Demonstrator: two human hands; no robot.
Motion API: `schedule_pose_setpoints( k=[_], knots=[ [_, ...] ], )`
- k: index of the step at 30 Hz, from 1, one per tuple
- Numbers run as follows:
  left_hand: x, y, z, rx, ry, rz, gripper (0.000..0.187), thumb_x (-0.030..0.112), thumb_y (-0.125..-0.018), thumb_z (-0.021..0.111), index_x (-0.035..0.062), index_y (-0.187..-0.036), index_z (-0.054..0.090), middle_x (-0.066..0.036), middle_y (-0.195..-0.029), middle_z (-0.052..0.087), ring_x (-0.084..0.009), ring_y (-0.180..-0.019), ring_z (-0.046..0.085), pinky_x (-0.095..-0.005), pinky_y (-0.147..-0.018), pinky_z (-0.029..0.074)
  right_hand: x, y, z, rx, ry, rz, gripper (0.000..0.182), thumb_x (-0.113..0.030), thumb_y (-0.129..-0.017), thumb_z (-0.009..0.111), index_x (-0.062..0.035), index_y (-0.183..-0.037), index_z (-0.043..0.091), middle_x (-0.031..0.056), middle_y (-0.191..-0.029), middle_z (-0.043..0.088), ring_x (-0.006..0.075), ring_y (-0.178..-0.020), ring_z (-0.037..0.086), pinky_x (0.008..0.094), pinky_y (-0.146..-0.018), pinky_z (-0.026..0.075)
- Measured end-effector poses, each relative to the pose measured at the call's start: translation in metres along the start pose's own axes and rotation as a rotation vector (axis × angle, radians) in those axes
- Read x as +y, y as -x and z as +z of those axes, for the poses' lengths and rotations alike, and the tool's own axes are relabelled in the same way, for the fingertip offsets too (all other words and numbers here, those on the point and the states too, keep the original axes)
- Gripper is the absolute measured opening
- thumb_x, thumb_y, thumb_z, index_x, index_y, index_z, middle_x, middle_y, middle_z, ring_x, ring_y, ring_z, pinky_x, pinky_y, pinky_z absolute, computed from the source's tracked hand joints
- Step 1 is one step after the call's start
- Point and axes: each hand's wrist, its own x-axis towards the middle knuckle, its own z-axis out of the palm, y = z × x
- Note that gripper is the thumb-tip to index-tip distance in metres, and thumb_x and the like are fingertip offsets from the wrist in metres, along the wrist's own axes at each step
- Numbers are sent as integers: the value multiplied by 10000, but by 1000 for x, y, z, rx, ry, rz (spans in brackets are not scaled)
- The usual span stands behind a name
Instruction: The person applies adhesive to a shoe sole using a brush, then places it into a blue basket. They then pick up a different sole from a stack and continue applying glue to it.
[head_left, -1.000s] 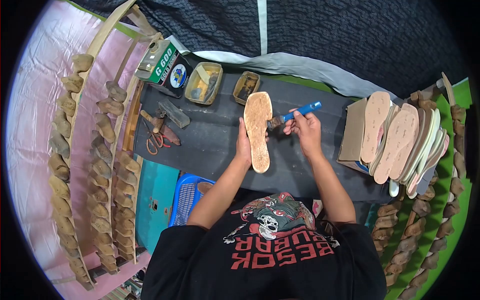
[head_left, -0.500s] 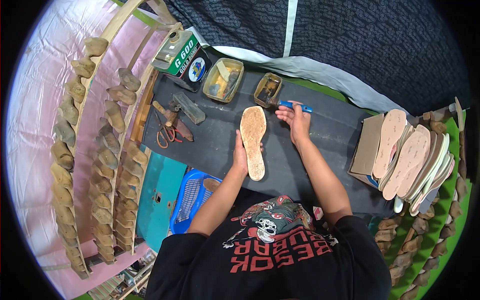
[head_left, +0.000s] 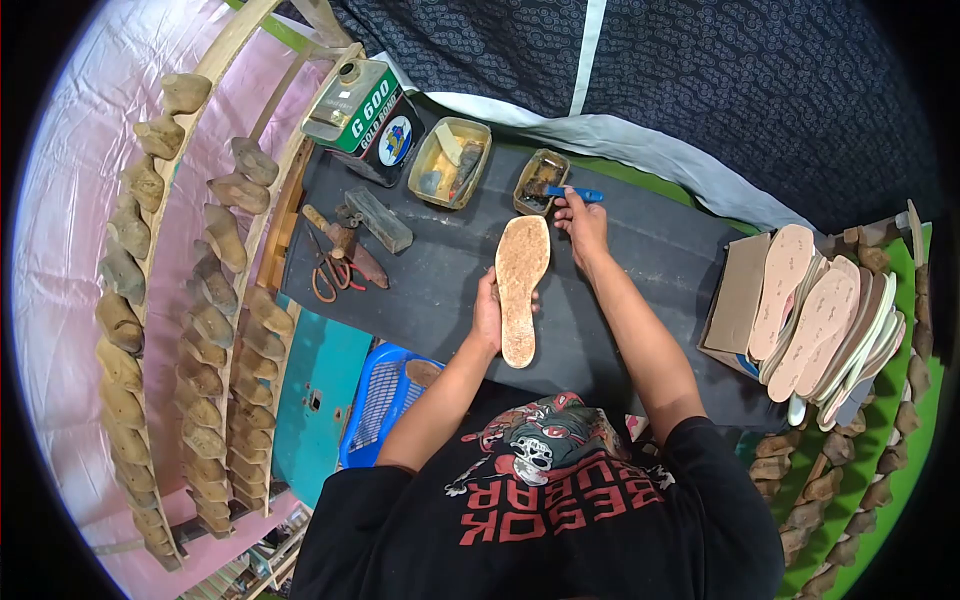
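The left hand (head_left: 488,308) has its grip around the narrow half of the sole (head_left: 522,280), above the worktop (head_left: 440,270); the right hand's (head_left: 583,222) grip pinches the brush (head_left: 577,194), bristles at the tub (head_left: 524,201). An overloaded brush could drip; a low pull could snag the tub's wall, which stands between brush and sole. Tray (head_left: 437,195) and can (head_left: 365,120) stand left, the stack (head_left: 825,330) right.
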Motion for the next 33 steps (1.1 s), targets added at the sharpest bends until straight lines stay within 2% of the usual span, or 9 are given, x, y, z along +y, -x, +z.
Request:
schedule_pose_setpoints(
  k=[7, 13, 14, 17, 20, 24, 27, 31, 33],
  knots=[
    [3, 1, 22, 11, 32, -64, 544, 531, -1074, 397, 99, -1336, 599, -95, -1091, 692, -222, -862, 658, -389, -729, 564, -9, 11, -1, -46, 1, -4, 322, -327, -995, 705, -33, -1114, 653, 65, -997, 711, 110, -787, 637, 280, -700, 537],
    [-6, -4, 18, -55, -37, -113, 634, 605, -1071, 383, 73, -1350, 585, -139, -1068, 714, -233, -896, 701, -390, -822, 603, -14, 41, -19, 19, 20, -1, 421, -353, -1009, 677, -32, -1269, 592, 88, -1127, 682, 135, -870, 648, 296, -767, 539],
    [-8, -4, 20, -59, -52, -79, 659, 610, -1072, 365, 53, -1357, 572, -154, -1061, 719, -235, -913, 712, -376, -846, 605, -15, 54, -26, 10, -7, 38, 461, -356, -1053, 599, -23, -1366, 540, 87, -1176, 658, 148, -877, 649, 296, -770, 540],
    [-16, -9, 29, -55, -58, -59, 653, 596, -1076, 370, 43, -1363, 564, -150, -1077, 722, -234, -930, 715, -369, -854, 604, -12, 100, -49, -161, -54, 104, 442, -308, -1095, 508, -25, -1435, 504, 75, -1167, 652, 160, -941, 639, 324, -821, 539],
    [-37, -11, 45, -16, -33, 21, 573, 518, -1100, 387, 33, -1361, 546, -121, -1167, 700, -203, -986, 709, -358, -864, 602, -3, 133, -64, -219, -255, 153, 423, -209, -1112, 441, -22, -1491, 446, 107, -1298, 631, 215, -1139, 628, 392, -959, 535],
    [-62, 0, 81, 125, -90, 115, 501, 437, -1119, 407, 13, -1351, 541, -113, -1220, 675, -185, -1071, 682, -349, -949, 568, -4, 149, -60, -159, -352, 92, 421, -199, -1106, 455, -13, -1484, 452, 113, -1429, 575, 236, -1341, 541, 398, -1127, 448],
    [-81, 8, 88, 142, -88, 179, 497, 429, -1120, 410, 8, -1344, 547, -123, -1237, 664, -197, -1097, 673, -358, -973, 557, 1, 152, -72, -187, -355, 115, 394, -202, -1105, 458, -13, -1451, 476, 116, -1418, 578, 235, -1327, 548, 386, -1135, 436],
    [-98, 27, 82, 139, -58, 201, 445, 367, -1124, 423, 0, -1337, 555, -131, -1264, 651, -203, -1131, 660, -359, -990, 547, 1, 167, -87, -248, -423, 141, 417, -308, -1122, 437, -17, -1417, 491, 124, -1396, 579, 230, -1292, 559, 393, -1124, 432],
    [-108, 36, 73, 138, -52, 273, 445, 325, -1119, 426, 1, -1416, 497, -140, -1331, 621, -222, -1197, 631, -383, -1036, 520, 14, 170, -91, -273, -413, 161, 411, -314, -1134, 406, -9, -1388, 512, 117, -1339, 613, 209, -1230, 593, 373, -1080, 469]
  ],
)
